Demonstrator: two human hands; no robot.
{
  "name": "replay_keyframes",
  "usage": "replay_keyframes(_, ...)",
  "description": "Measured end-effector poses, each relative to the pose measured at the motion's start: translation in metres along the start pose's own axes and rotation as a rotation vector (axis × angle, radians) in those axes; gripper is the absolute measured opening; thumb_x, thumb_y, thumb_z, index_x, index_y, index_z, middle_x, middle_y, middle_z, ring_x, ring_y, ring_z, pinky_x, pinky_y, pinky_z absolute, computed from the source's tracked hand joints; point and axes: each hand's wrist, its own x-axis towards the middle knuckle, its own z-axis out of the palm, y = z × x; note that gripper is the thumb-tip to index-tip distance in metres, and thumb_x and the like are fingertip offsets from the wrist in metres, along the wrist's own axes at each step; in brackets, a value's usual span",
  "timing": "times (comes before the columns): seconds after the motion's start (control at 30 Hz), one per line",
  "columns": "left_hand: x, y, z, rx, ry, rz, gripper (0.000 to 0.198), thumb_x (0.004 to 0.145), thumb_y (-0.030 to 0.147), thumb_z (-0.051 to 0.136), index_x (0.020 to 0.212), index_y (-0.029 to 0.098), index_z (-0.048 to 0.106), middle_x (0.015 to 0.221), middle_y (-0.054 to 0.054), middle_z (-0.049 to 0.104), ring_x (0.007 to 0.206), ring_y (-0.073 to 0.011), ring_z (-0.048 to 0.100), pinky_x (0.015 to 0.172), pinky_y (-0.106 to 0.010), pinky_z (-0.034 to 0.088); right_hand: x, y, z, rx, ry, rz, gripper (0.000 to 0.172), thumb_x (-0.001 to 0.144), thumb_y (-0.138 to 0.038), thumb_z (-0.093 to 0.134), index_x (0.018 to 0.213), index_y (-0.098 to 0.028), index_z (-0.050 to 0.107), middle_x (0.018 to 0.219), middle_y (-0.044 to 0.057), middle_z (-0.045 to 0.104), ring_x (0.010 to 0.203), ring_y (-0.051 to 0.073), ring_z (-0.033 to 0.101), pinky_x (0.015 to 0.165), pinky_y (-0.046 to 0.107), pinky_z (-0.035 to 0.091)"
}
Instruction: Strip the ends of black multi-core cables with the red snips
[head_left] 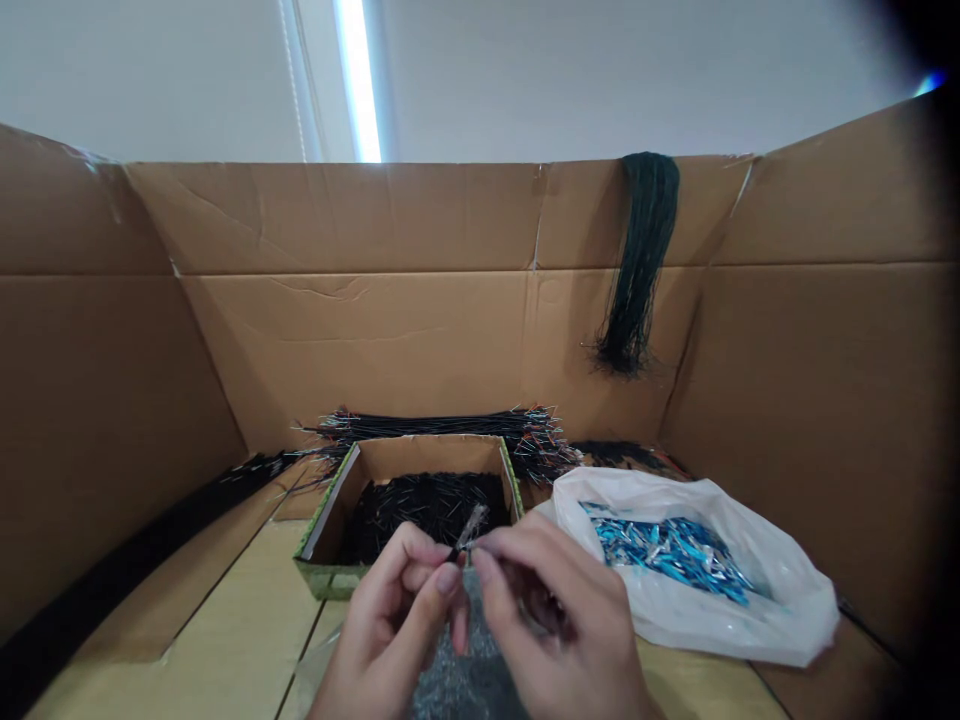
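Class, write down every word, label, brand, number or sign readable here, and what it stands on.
Nothing is legible: no text shows on the brown corrugated cardboard box, green-edged cardboard tray, white plastic bag, or thin black wire between the left hand and right hand.

Pale wooden table, dark seams between its planks running toward the back. Along the left side, a flat brown cardboard flap resting on the wood, topped by a long band of black wires. Near the middle, a green-edged open box filled with short black wire pieces. Just in front of it, a speckled grey sheet, partly hidden. To the right, touching the box corner, a white plastic bag full of shiny blue pieces. Behind the box, a bundle of black wires with colored ends, lying crosswise.
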Motion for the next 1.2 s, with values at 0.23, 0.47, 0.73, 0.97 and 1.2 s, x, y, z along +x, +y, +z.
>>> replay_keyframes(0.23,0.001,-0.003,-0.008,0.01,0.025,-0.018,0.035,0.093,0.053,0.066,0.092,0.021,0.053,0.061,0.007,0.047,0.051,-0.0075,0.033,0.046,-0.014,0.03,-0.013,0.01,0.003,-0.238,-0.207,-0.344,0.028,0.094,-0.011,0.048,0.111,-0.009,0.069,0.066,0.005,0.062,0.05,0.016,0.049,0.046,0.031,0.036)
replay_keyframes(0.47,0.005,0.001,-0.001,-0.093,-0.057,-0.075,0.043,0.089,0.059,0.068,0.084,0.023,0.044,0.055,0.009,0.046,0.045,-0.0051,0.021,0.041,-0.014,0.019,0.0,-0.001,-0.009,-0.058,-0.11,-0.017,0.012,0.095,-0.026,0.061,0.089,-0.019,0.068,0.068,0.001,0.056,0.056,0.015,0.052,0.05,0.029,0.038)
replay_keyframes(0.73,0.002,-0.006,-0.001,-0.188,-0.292,-0.105,0.033,0.099,0.05,0.059,0.088,0.024,0.042,0.06,0.003,0.067,0.039,-0.0036,0.021,0.039,-0.012,0.016,0.018,0.0,-0.022,0.347,-0.153,0.381,0.016,0.091,-0.034,0.067,0.084,-0.021,0.073,0.073,0.0,0.063,0.064,0.013,0.054,0.055,0.025,0.041)
replay_keyframes(0.97,0.004,-0.015,-0.005,-0.335,-0.455,-0.032,0.024,0.104,0.045,0.053,0.093,0.025,0.044,0.058,0.006,0.067,0.035,-0.0034,0.023,0.036,-0.009,0.017,0.022,0.009,-0.022,0.964,-0.293,0.619,0.021,0.089,-0.038,0.074,0.084,-0.018,0.073,0.059,-0.003,0.063,0.042,0.004,0.033,0.041,0.019,0.024)
replay_keyframes(1.2,0.0,-0.003,-0.011,-0.191,-0.383,0.002,0.029,0.101,0.046,0.057,0.089,0.023,0.045,0.062,0.003,0.069,0.045,-0.0042,0.04,0.046,-0.013,0.024,0.016,0.006,-0.006,0.816,-0.288,0.66,0.022,0.085,-0.037,0.077,0.078,-0.019,0.066,0.06,-0.005,0.055,0.052,0.007,0.043,0.047,0.019,0.032)
